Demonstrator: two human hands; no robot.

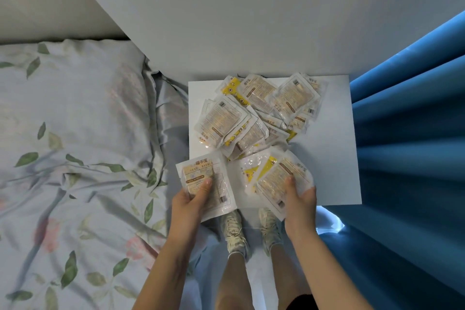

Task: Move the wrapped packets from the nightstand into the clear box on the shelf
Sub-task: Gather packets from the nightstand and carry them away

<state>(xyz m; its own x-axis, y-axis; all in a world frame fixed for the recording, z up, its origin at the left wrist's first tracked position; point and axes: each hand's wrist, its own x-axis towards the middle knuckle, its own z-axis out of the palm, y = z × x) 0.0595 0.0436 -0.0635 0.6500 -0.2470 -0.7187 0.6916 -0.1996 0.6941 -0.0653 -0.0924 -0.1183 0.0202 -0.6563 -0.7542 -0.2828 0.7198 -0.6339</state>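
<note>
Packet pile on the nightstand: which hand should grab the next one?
Probably left. The left hand pinches one hand warmer packet; the right hand already grips a bunch of packets. The near-left of the pile on the nightstand lies just beyond the left hand.

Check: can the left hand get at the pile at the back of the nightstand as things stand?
Probably yes for the path: nothing stands between the left hand and the pile on the nightstand. But it already grips a packet, so it has little room for more.
</note>
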